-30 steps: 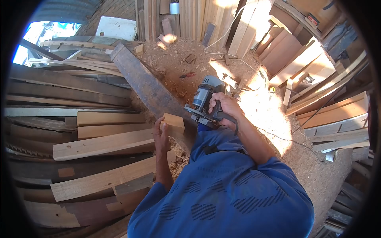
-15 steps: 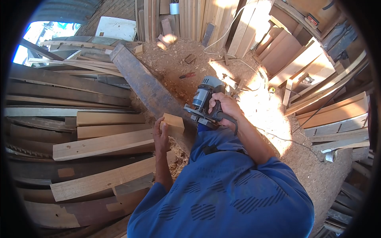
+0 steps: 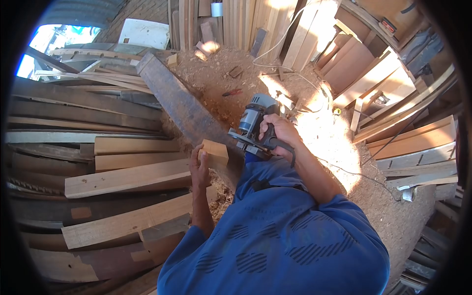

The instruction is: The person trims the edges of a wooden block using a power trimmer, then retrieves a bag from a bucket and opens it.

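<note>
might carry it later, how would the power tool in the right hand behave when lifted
The power tool is probably heavy for its size, given its bulky, metallic-looking housing. Its dark cord, curving below the right hand, looks flexible and would likely flop.

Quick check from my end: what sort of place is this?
Most likely a woodworking shop: boards lie stacked on the left, shavings litter the floor, and the right hand grips a power tool.
</note>
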Demonstrator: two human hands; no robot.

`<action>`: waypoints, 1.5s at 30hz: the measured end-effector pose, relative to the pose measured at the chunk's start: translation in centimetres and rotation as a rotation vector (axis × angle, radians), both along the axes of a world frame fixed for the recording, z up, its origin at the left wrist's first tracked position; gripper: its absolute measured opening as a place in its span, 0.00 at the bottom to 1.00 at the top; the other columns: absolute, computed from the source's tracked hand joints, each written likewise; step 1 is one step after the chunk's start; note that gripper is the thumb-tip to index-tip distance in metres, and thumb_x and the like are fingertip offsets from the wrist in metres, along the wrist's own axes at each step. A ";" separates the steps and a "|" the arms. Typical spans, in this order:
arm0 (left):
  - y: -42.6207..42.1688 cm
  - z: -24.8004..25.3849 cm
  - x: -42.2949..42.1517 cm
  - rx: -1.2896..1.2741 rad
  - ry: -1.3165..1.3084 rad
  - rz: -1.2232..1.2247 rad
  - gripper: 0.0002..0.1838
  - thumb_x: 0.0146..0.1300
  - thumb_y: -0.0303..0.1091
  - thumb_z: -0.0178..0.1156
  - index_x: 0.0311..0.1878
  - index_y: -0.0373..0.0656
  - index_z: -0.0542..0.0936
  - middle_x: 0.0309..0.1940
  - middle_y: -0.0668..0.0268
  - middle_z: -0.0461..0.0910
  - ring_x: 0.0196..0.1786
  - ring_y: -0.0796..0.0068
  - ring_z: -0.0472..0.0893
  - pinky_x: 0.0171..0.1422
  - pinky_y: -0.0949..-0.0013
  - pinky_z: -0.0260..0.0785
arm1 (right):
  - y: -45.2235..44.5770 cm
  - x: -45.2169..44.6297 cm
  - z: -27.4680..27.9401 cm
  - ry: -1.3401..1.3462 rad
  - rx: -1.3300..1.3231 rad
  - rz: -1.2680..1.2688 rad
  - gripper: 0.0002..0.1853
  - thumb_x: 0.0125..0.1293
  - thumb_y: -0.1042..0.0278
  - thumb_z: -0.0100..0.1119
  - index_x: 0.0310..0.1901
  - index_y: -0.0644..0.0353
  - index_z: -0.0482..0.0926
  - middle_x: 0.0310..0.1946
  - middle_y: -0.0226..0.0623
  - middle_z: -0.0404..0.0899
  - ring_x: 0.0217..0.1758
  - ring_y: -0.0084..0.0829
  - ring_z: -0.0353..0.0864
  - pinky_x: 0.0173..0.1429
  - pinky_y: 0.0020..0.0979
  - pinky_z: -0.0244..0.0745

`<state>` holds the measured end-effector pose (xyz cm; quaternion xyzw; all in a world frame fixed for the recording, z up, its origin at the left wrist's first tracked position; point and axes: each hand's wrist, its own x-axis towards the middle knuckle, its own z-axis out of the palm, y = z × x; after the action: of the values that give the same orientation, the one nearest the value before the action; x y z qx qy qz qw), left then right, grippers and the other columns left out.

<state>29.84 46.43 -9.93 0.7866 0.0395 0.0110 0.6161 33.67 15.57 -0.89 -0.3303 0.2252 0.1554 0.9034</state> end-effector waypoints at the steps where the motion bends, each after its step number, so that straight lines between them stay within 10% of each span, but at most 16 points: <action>1: 0.0 -0.1 0.0 -0.007 0.007 0.004 0.17 0.77 0.42 0.55 0.63 0.46 0.76 0.52 0.61 0.79 0.53 0.74 0.78 0.56 0.68 0.73 | 0.0 0.0 -0.1 -0.002 0.005 0.000 0.05 0.70 0.69 0.54 0.37 0.60 0.74 0.23 0.33 0.75 0.24 0.30 0.75 0.33 0.33 0.79; 45: 0.2 -0.6 0.0 -0.119 0.042 0.004 0.16 0.77 0.37 0.54 0.64 0.45 0.75 0.56 0.62 0.77 0.53 0.74 0.79 0.55 0.68 0.74 | 0.0 -0.1 0.3 -0.004 -0.011 0.004 0.06 0.70 0.68 0.55 0.36 0.59 0.74 0.23 0.33 0.75 0.24 0.30 0.76 0.34 0.34 0.80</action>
<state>29.83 46.65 -10.53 0.7485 0.0548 -0.0067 0.6609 33.59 15.61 -0.60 -0.3360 0.2235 0.1552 0.9017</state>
